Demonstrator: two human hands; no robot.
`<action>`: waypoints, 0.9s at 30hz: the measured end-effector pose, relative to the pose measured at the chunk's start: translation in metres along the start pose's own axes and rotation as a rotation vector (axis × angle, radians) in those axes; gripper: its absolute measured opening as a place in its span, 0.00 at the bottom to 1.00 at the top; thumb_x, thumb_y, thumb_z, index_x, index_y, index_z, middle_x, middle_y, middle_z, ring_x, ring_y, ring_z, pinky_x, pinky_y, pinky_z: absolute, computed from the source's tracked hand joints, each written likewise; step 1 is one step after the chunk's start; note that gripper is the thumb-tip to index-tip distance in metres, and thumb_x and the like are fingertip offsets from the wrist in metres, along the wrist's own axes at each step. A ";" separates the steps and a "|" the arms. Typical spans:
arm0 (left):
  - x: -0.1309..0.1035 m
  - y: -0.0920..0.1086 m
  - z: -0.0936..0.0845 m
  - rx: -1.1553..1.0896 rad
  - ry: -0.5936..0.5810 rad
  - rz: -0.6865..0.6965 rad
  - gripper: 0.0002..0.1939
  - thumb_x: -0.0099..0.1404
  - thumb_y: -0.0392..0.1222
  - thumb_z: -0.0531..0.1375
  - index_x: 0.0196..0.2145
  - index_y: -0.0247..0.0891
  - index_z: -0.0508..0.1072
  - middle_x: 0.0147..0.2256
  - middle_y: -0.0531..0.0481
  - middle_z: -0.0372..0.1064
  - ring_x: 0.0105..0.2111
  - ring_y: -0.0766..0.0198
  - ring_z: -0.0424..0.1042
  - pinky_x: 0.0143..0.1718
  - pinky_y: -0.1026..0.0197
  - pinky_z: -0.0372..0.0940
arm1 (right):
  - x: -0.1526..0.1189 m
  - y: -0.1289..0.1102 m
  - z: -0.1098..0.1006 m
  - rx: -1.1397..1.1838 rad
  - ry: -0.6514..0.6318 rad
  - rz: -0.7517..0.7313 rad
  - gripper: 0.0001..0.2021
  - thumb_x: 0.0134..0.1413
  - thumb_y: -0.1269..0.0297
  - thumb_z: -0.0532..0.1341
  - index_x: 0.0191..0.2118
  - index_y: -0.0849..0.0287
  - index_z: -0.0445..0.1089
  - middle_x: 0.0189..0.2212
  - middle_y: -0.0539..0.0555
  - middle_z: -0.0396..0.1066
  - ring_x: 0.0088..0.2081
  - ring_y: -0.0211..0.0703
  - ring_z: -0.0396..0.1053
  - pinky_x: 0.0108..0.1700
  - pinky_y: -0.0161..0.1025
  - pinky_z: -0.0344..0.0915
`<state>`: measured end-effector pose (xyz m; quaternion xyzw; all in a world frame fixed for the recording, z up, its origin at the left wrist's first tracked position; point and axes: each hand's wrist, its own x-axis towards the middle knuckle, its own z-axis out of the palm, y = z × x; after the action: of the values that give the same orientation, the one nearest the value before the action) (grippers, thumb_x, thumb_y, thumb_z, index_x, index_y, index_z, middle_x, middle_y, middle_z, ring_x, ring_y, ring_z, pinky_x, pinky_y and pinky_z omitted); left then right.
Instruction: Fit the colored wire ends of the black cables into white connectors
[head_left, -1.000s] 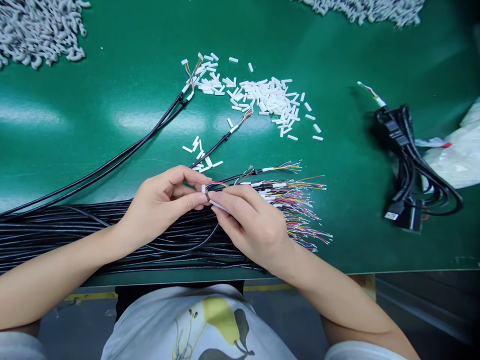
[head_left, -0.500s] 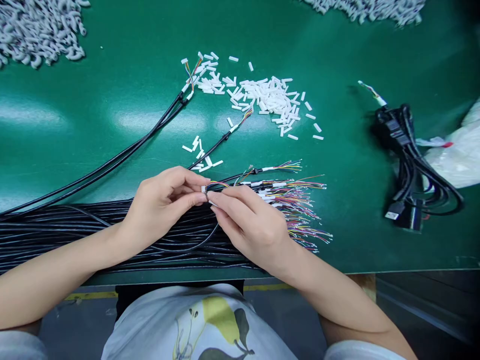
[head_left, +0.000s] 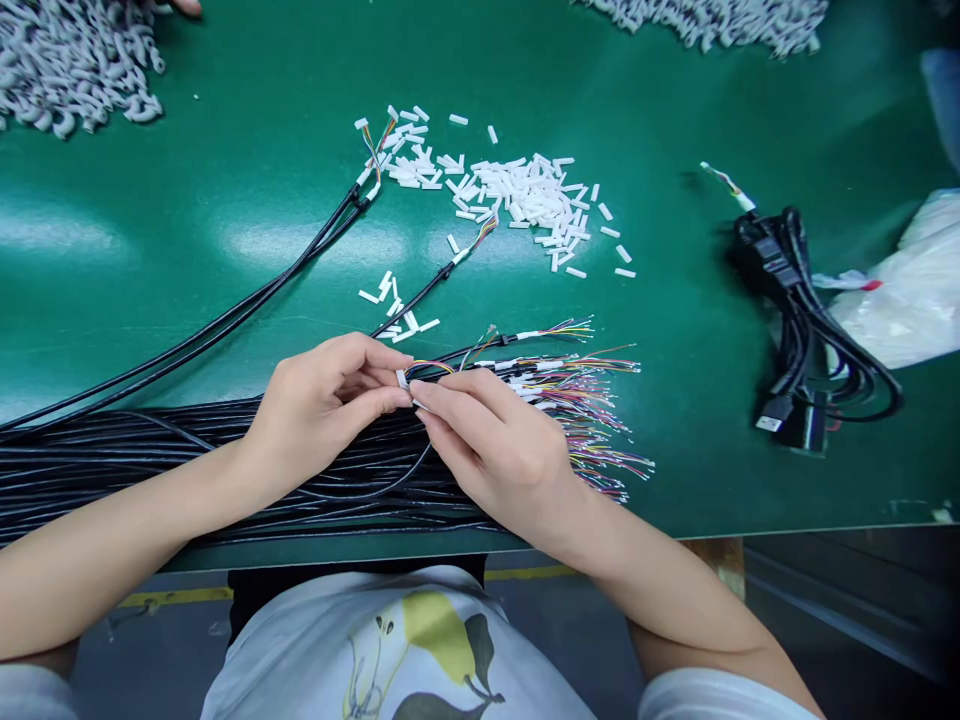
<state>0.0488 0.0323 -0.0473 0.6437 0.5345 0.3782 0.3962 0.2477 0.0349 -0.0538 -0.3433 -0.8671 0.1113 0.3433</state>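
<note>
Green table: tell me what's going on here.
A person's left hand pinches a small white connector with coloured wires. The right hand is close against it; its exact grip is hidden. Both are above a bundle of black cables. Small white pieces lie scattered beyond, and a coiled black cable lies off to the right.

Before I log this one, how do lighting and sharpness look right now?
All in the head view: pale glare on the left half of the green tabletop; soft shadow left of the coiled USB cable; lower right corner dark; the white connector at the left hand's fingertips too small to show detail.
</note>
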 end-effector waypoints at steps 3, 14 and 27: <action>0.000 0.001 0.000 0.003 0.013 -0.002 0.08 0.61 0.36 0.69 0.39 0.35 0.79 0.31 0.51 0.80 0.29 0.68 0.80 0.32 0.70 0.75 | 0.000 0.000 0.001 0.010 -0.004 0.002 0.09 0.68 0.74 0.56 0.48 0.63 0.72 0.37 0.57 0.79 0.38 0.39 0.78 0.39 0.34 0.77; 0.006 0.009 -0.002 -0.292 -0.079 -0.263 0.08 0.59 0.35 0.70 0.37 0.37 0.77 0.27 0.54 0.80 0.27 0.67 0.81 0.32 0.69 0.76 | -0.010 0.001 0.010 -0.166 0.051 -0.090 0.11 0.66 0.75 0.59 0.52 0.63 0.69 0.37 0.56 0.78 0.34 0.39 0.74 0.33 0.33 0.72; 0.000 0.003 -0.002 -0.121 -0.051 -0.090 0.07 0.63 0.38 0.68 0.40 0.38 0.78 0.33 0.52 0.82 0.31 0.68 0.81 0.35 0.69 0.76 | -0.007 0.002 0.010 -0.111 0.061 -0.071 0.11 0.66 0.75 0.59 0.52 0.62 0.68 0.35 0.53 0.77 0.33 0.37 0.73 0.35 0.31 0.71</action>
<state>0.0481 0.0319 -0.0439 0.6034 0.5288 0.3752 0.4642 0.2455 0.0317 -0.0655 -0.3340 -0.8726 0.0403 0.3540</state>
